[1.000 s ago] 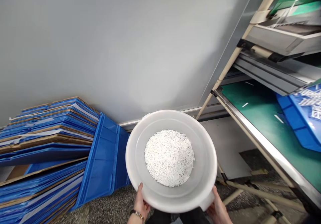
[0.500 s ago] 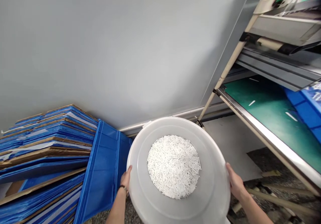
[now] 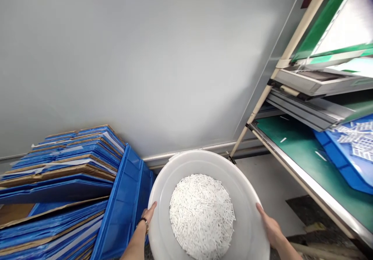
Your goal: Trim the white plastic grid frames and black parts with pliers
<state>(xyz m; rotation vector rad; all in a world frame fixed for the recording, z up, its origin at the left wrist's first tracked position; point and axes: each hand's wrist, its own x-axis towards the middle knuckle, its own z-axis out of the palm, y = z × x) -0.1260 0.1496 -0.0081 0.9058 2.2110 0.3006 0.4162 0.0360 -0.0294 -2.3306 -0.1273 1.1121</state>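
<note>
Between my two hands is a large round white plastic tub point(image 3: 201, 157), seen from above. Many small white stick-like pieces point(image 3: 202, 217) lie heaped in its bottom. My left hand point(image 3: 148, 215), with a dark bracelet at the wrist, grips the tub's left rim, thumb on top. On the opposite side my right hand point(image 3: 269, 227) is closed on the right rim, its thumb along the edge. The fingers of both hands are partly hidden under the rim.
To the left, blue and brown flattened sheets point(image 3: 67, 182) are stacked by a blue plastic crate point(image 3: 122, 201). A grey wall point(image 3: 163, 66) stands ahead. On the right, a rack with a green shelf point(image 3: 294, 143) holds a blue tray point(image 3: 340, 159) of white grid-like pieces.
The tub sits slightly lower in view, still between both hands. My view has shifted, bringing more of the rack's upper part and the blue tray into sight.
</note>
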